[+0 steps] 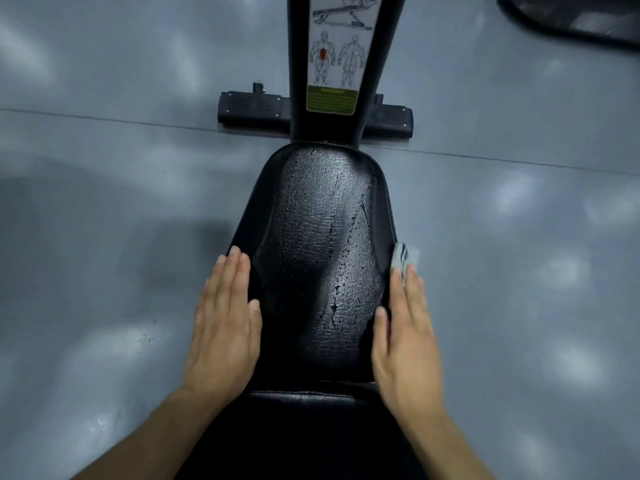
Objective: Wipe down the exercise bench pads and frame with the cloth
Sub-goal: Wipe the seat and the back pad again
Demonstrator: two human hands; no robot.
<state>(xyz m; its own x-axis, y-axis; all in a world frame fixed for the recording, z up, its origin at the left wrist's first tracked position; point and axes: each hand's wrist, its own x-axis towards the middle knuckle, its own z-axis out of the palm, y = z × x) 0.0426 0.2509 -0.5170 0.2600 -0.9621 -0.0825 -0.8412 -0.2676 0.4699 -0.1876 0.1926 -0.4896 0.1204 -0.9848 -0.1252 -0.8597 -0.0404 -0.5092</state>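
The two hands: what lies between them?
In the head view, the black seat pad lies between the left hand and the right hand, its cracked surface bare. The cloth sits under the right fingertips at the pad's edge.

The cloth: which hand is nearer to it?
Right. The right hand presses the cloth under its fingertips on the pad's right edge; the left hand lies flat on the opposite edge.

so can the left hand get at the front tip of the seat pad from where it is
Probably yes. The left hand lies flat along the left edge of the seat pad, fingers straight and holding nothing, and the pad's surface ahead of it is bare up to the frame post. The cloth is under the right hand.
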